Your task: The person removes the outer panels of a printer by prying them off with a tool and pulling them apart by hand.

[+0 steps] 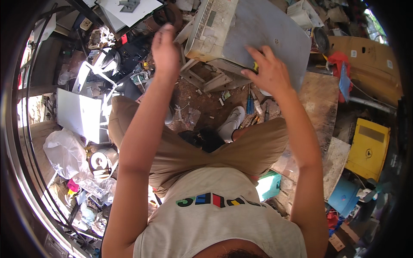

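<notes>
A large boxy appliance casing [266, 30] with a grey metal side and a dirty cream panel [211, 30] stands in front of me, tilted. Over that grey side is my right hand [271, 71], its index finger stretched out and its thumb bent toward the casing's near edge. A small yellow and black thing [256, 66] shows between thumb and fingers; the rest of it is hidden by the hand. Left of the cream panel, my left hand [165, 49] is raised and smeared by motion, so its fingers are unclear.
Under the casing is a pale frame [206, 81]. Screwdrivers [250, 103] and other hand tools lie on the dirt floor by my foot [232, 122]. Wooden boards [318, 103], a yellow panel [368, 148] and a blue container [343, 198] are at right; scrap and plastic bags [64, 152] crowd the left.
</notes>
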Available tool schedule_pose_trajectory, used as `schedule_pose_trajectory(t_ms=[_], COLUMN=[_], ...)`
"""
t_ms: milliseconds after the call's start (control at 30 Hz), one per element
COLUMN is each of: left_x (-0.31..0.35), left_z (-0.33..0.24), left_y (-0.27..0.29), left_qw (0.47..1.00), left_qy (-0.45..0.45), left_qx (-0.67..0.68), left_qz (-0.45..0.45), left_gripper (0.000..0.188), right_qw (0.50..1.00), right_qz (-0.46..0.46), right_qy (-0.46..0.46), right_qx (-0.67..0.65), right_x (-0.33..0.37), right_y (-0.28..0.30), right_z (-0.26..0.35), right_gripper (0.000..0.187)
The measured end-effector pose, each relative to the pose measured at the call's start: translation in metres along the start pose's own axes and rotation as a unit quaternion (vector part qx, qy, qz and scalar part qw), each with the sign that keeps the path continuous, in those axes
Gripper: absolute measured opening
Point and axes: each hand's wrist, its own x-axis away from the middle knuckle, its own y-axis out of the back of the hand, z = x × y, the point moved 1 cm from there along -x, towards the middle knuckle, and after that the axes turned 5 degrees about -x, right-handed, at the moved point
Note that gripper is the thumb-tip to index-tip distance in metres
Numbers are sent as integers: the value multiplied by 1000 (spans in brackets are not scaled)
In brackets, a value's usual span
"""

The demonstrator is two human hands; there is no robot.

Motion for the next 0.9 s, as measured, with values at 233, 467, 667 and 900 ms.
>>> schedule_pose_trajectory(t_ms=[233, 467, 667, 900], left_x=[-7, 0, 11, 45], left_z=[-46, -32, -27, -21], left_y=[-1, -25, -18, 2], left_qw=[765, 609, 613, 706], left_qy=[-369, -484, -464, -435], left_qx=[-489, -582, -597, -539], left_qz=[201, 239, 227, 143], left_gripper=[24, 15, 12, 20], right_qw=[996, 997, 995, 993], right_qz=[27, 26, 33, 50], right_qy=[73, 41, 4, 17], right_qx=[46, 60, 92, 101], right_x=[-12, -15, -11, -17], right_y=[-1, -8, -9, -8], right_z=[-5, 0, 6, 8], right_gripper=[57, 49, 55, 52])
